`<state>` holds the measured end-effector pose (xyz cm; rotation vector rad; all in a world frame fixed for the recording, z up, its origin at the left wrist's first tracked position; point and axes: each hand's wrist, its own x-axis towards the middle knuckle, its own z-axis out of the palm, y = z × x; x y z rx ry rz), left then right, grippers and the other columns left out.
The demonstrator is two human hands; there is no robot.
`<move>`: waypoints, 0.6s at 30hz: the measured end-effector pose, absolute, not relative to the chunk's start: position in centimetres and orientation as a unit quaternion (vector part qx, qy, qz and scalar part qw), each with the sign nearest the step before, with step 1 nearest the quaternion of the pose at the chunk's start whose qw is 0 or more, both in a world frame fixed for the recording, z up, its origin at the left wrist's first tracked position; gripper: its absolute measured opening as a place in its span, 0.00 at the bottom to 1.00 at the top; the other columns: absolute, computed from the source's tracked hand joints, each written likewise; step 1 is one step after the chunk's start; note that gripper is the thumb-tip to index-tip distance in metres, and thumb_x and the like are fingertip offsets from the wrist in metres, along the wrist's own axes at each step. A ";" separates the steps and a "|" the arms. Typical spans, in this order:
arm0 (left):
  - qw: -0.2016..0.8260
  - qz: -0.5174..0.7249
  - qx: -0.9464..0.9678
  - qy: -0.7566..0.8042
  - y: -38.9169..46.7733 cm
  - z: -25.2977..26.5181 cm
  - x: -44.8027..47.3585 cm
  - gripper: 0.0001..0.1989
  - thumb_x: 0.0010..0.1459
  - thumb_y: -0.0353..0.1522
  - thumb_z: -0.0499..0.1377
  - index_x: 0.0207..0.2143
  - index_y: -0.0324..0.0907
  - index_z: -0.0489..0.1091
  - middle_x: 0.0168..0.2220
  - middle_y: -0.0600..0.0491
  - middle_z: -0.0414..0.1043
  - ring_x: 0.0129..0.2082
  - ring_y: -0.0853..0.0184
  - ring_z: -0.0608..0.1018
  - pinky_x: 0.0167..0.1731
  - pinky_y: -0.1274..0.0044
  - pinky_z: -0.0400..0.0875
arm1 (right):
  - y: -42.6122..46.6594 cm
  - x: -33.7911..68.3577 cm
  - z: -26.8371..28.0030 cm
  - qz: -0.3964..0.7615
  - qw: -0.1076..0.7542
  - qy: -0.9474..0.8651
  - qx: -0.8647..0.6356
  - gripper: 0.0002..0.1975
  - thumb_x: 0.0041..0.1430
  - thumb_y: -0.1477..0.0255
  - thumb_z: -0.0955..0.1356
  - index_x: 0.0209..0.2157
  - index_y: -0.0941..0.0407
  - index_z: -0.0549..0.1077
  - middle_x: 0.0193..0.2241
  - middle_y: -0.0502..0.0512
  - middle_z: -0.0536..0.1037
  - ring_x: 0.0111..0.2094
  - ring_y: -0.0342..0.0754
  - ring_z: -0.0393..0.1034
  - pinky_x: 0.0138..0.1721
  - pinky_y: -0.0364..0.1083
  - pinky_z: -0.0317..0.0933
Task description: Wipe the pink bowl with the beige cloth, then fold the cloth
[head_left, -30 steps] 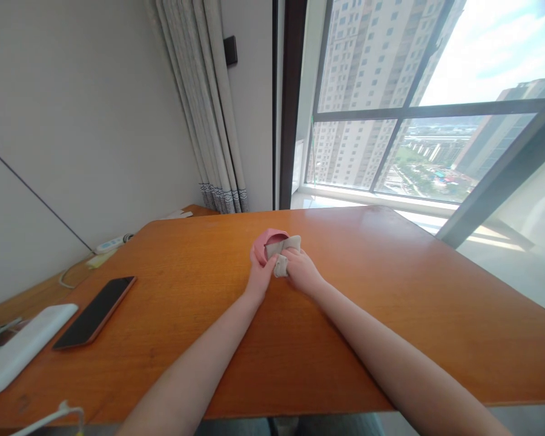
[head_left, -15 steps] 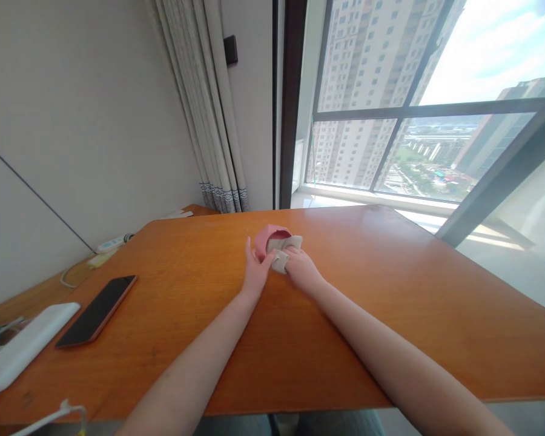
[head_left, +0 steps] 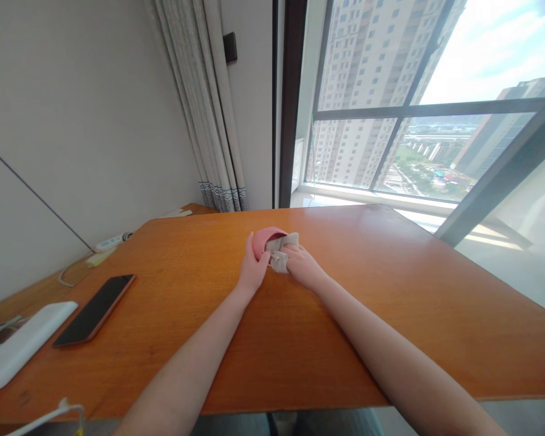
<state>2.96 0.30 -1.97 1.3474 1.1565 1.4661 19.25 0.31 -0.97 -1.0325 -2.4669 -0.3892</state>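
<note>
A small pink bowl (head_left: 262,242) is tilted on its side above the middle of the table, its mouth turned to the right. My left hand (head_left: 253,266) grips it from the left, with the thumb at the near rim. Bunched in the bowl's mouth is a light grey cloth (head_left: 279,261), part of it hanging out at the front and right. My right hand (head_left: 302,265) is closed on this cloth, and its fingertips are hidden in the folds at the opening.
The wooden table (head_left: 172,339) carries a black-screened phone (head_left: 95,310) and a white oblong device (head_left: 27,345) at the left. A white cable (head_left: 49,418) lies at the near left edge. Beyond the far left edge is a power strip (head_left: 111,242). A large window stands at the right.
My left hand has shifted slightly left and wraps more closely around the bowl. The bowl has turned a little, and the cloth's folds have changed shape under my right hand.
</note>
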 end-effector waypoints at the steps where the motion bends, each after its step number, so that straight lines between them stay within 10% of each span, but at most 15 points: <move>1: 0.442 0.592 0.496 0.457 0.1 -2.2 3.3 0.38 0.53 0.38 0.60 0.63 0.46 0.46 0.59 0.46 0.60 0.55 0.62 0.69 0.54 0.70 0.64 | 0.2 19.0 -1.2 -0.148 0.210 -0.889 -0.378 0.10 0.62 0.76 0.62 0.35 0.56 0.75 0.31 0.56 0.73 0.38 0.50 0.64 0.43 0.51 0.59; 4: 0.505 0.625 0.408 0.434 -0.3 -3.2 4.6 0.43 0.53 0.40 0.60 0.64 0.49 0.37 0.57 0.46 0.62 0.52 0.63 0.72 0.49 0.71 0.68 | 0.1 18.0 -1.9 -0.164 0.193 -0.885 -0.392 0.10 0.60 0.77 0.63 0.38 0.57 0.75 0.34 0.57 0.74 0.40 0.52 0.63 0.42 0.52 0.59; 11: 0.393 0.616 0.491 0.475 1.0 -3.1 3.3 0.23 0.54 0.37 0.59 0.50 0.41 0.61 0.51 0.45 0.68 0.52 0.61 0.71 0.53 0.68 0.64 | 0.4 18.3 -1.6 -0.140 0.183 -0.896 -0.380 0.09 0.59 0.78 0.63 0.35 0.57 0.76 0.33 0.56 0.73 0.39 0.49 0.63 0.41 0.49 0.58; 18: 0.418 0.595 0.536 0.429 0.7 -2.0 2.8 0.46 0.49 0.36 0.64 0.64 0.45 0.41 0.55 0.45 0.66 0.56 0.60 0.69 0.55 0.67 0.62 | 0.5 19.4 -1.4 -0.133 0.217 -0.890 -0.378 0.11 0.60 0.78 0.61 0.39 0.58 0.75 0.33 0.57 0.73 0.38 0.50 0.63 0.44 0.51 0.57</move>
